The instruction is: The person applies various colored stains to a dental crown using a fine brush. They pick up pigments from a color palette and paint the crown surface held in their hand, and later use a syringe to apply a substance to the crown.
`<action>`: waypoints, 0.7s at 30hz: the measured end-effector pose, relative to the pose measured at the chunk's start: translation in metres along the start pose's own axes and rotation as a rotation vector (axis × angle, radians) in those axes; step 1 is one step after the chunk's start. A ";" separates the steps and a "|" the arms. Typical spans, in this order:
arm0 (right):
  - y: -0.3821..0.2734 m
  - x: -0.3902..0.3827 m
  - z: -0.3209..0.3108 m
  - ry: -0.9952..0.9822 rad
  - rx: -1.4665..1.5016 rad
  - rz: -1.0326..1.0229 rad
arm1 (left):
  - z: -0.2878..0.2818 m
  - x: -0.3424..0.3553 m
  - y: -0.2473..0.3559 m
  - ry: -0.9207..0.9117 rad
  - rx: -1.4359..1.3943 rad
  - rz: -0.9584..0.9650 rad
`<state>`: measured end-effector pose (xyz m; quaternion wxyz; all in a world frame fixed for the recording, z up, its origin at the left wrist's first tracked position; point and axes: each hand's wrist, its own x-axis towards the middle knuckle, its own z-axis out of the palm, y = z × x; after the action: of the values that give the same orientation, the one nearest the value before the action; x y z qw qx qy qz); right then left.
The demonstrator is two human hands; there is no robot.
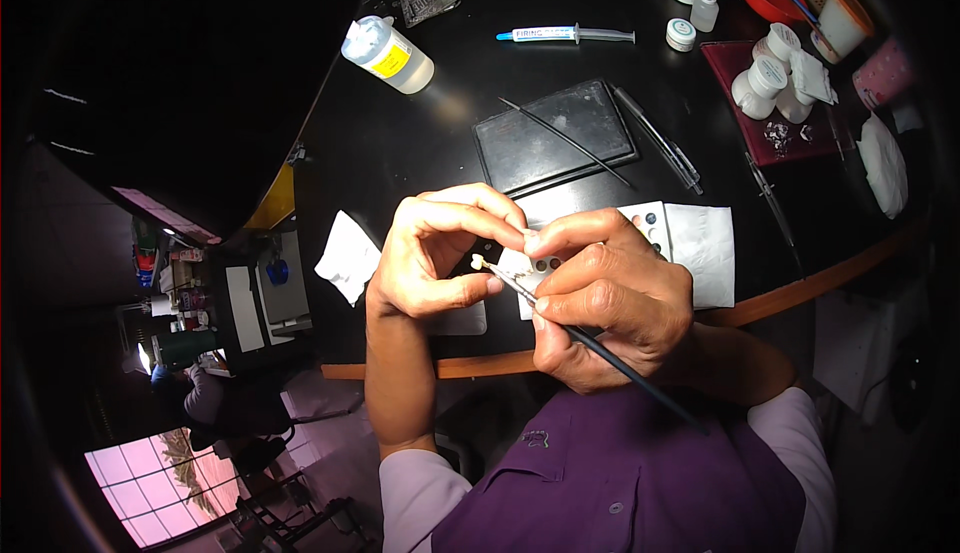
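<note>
My right hand (610,298) grips a slim dark-handled brush-like tool (635,368) with a silver front section, angled up to the left. At its tip is a small cream tooth-shaped piece (478,262), framed by the curved thumb and index finger of my left hand (430,253). The left thumb tip lies against the tool's front. Both index fingertips meet just above it. Whether the left fingers hold the piece or something else is hidden. Under the hands, partly covered, is a white palette with round colour wells (652,220).
Folded white tissues (700,253) (348,258) flank the hands. Beyond lie a black case (555,138) with a thin brush (565,141), a pen (657,140), a syringe (565,34) and a clear bottle (388,55). Tweezers (772,203) and white jars (760,86) stand right.
</note>
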<state>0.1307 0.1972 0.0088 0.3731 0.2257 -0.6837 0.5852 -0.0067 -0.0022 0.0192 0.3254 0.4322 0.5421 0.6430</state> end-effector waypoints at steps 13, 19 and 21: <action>0.001 0.000 0.003 0.013 -0.030 -0.012 | -0.001 0.000 -0.002 -0.003 -0.006 0.028; 0.000 -0.001 0.000 0.005 -0.015 -0.002 | -0.001 0.000 -0.002 -0.003 -0.011 0.015; 0.001 0.000 0.000 0.001 -0.011 -0.007 | -0.001 0.000 -0.003 -0.010 -0.006 0.028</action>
<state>0.1298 0.1975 0.0079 0.3768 0.2258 -0.6859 0.5802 -0.0075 -0.0021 0.0163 0.3204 0.4422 0.5323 0.6469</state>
